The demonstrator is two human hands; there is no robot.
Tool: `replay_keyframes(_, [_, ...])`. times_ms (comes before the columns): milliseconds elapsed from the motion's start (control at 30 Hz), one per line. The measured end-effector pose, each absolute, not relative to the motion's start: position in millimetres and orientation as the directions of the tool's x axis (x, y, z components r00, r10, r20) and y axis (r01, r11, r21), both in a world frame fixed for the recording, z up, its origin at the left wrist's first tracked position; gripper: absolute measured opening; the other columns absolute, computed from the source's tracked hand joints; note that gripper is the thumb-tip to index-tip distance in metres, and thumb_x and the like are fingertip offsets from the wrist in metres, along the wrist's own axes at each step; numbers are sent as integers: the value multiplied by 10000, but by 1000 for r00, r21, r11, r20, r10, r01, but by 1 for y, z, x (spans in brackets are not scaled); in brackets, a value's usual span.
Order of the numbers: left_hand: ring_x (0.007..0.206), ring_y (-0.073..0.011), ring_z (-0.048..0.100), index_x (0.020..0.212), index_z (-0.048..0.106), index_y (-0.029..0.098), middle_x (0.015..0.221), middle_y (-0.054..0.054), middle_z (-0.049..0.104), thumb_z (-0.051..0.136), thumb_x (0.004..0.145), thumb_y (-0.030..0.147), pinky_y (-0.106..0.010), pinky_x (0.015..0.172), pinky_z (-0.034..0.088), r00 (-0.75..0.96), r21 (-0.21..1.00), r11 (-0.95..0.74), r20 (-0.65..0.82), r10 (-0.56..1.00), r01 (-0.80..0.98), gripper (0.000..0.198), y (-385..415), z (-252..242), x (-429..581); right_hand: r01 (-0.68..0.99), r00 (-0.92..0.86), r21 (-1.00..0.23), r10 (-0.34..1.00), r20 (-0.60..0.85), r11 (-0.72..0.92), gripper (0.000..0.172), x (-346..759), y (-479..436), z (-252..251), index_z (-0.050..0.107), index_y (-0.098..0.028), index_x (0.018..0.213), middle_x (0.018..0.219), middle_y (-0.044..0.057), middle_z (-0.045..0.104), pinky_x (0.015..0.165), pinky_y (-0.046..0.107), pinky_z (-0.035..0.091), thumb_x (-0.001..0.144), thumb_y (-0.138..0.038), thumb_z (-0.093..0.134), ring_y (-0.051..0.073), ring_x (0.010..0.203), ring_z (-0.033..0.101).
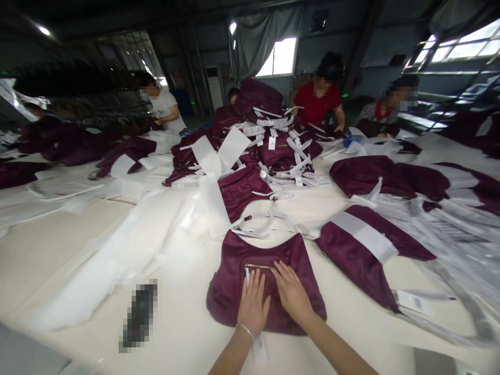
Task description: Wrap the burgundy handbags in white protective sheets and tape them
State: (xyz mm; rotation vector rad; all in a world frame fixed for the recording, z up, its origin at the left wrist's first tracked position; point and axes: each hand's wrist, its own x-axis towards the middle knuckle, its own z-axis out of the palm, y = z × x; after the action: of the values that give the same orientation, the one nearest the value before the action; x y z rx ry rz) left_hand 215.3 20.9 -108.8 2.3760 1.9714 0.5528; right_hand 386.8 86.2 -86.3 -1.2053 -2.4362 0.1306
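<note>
A burgundy handbag [230, 291] lies flat on the pale table in front of me, its strap wrapped in white and stretched away from me. Across its upper front runs a gold zipper [260, 266] with a white-wrapped pull at the left end. My left hand [253, 302] rests on the bag below the zipper, fingers stretched out, with a bracelet at the wrist. On the right part of the bag my right hand [291, 291] lies with extended fingers, its fingertips near the zipper's right end. Neither hand grips anything.
Another burgundy bag [351, 255] with a white paper band lies to the right. A heap of burgundy bags [250, 146] rises beyond. White wrapping sheet [117, 265] and a blurred dark object [138, 315] lie left. A person in red [318, 101] and other people work across the table.
</note>
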Motion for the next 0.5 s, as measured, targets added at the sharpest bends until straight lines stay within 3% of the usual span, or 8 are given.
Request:
replay_keyframes(200, [1482, -266, 138, 1538, 161, 195, 1601, -81, 188, 379, 969, 359, -518, 1187, 295, 148, 231, -202, 229, 962, 952, 630, 23, -102, 214, 720, -588, -196, 736, 336, 665, 525, 438, 58, -94, 398, -280, 1456, 1494, 80, 438, 1067, 537, 430, 937, -236, 461, 295, 1355, 434])
replay_keyframes(300, [1485, -274, 117, 1526, 199, 160, 1602, -101, 186, 376, 973, 364, -525, 1194, 262, 144, 273, -193, 188, 972, 942, 616, 22, -97, 215, 828, -389, -269, 850, 356, 492, 515, 460, 48, -94, 396, -247, 1453, 1461, 140, 460, 1036, 582, 436, 947, -307, 470, 337, 1328, 455])
replay_keyframes(400, [1489, -273, 96, 1511, 231, 130, 1599, -127, 188, 395, 971, 354, -536, 1203, 213, 136, 345, -176, 138, 981, 922, 607, 23, -93, 215, 904, -137, -354, 946, 293, 241, 614, 470, 40, -83, 335, -192, 1479, 1421, 197, 473, 940, 535, 521, 934, -421, 502, 342, 1261, 515])
replay_keyframes(500, [1489, -267, 111, 1502, 259, 147, 1599, -120, 195, 397, 978, 360, -548, 1203, 187, 134, 486, -174, 116, 984, 856, 582, 27, -88, 210, 915, -126, -344, 961, 246, 208, 605, 462, 30, -64, 350, -181, 1471, 1451, 195, 435, 967, 529, 502, 934, -411, 510, 337, 1287, 486])
